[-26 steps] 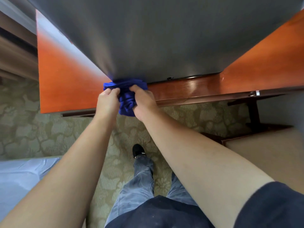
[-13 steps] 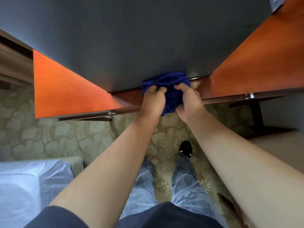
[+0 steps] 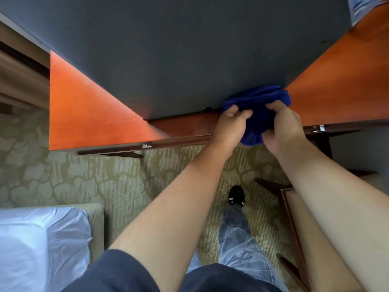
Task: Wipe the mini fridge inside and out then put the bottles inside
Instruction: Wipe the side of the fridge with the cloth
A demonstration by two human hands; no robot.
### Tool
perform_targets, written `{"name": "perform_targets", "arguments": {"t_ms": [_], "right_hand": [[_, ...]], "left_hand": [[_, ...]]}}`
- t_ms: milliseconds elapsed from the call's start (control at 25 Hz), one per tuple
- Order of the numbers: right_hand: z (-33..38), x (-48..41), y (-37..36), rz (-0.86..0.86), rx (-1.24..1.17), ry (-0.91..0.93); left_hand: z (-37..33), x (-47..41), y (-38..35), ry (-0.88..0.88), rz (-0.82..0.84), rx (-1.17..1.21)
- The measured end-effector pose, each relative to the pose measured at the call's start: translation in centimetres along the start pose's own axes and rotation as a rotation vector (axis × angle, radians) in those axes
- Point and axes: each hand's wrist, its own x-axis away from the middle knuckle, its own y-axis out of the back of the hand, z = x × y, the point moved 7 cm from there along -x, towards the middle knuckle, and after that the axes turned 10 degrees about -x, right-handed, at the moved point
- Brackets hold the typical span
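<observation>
The mini fridge (image 3: 179, 55) shows as a broad dark grey surface filling the top of the view, set inside an orange wooden cabinet (image 3: 84, 114). A bunched blue cloth (image 3: 255, 106) presses against the fridge's lower right corner, next to the right cabinet panel. My left hand (image 3: 229, 127) grips the cloth's left side and my right hand (image 3: 284, 127) grips its right side. No bottles are in view.
The right cabinet panel (image 3: 341, 85) stands close beside the cloth. A dark wooden ledge (image 3: 183, 127) runs under the fridge. Patterned carpet (image 3: 105, 182) lies below, with my shoe (image 3: 236, 194). A plastic-covered seat (image 3: 42, 245) sits lower left, and a wooden furniture edge (image 3: 288, 207) lower right.
Both hands have slid the blue cloth rightward along the fridge's bottom edge, from the left corner to the right corner by the cabinet panel.
</observation>
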Motion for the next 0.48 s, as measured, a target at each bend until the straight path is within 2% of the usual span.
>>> {"name": "perform_targets", "arguments": {"t_ms": [200, 320, 480], "right_hand": [[-5.0, 4.7, -6.9, 0.131, 0.042, -0.006], [-6.5, 9.9, -12.1, 0.238, 0.084, 0.039], [-3.2, 17.5, -17.0, 0.217, 0.141, 0.252]], "left_hand": [[0.2, 3.2, 8.7, -0.058, -0.096, 0.139], [-3.1, 7.5, 15.8, -0.134, -0.168, 0.154], [-10.3, 13.7, 21.1, -0.343, -0.183, 0.101]]}}
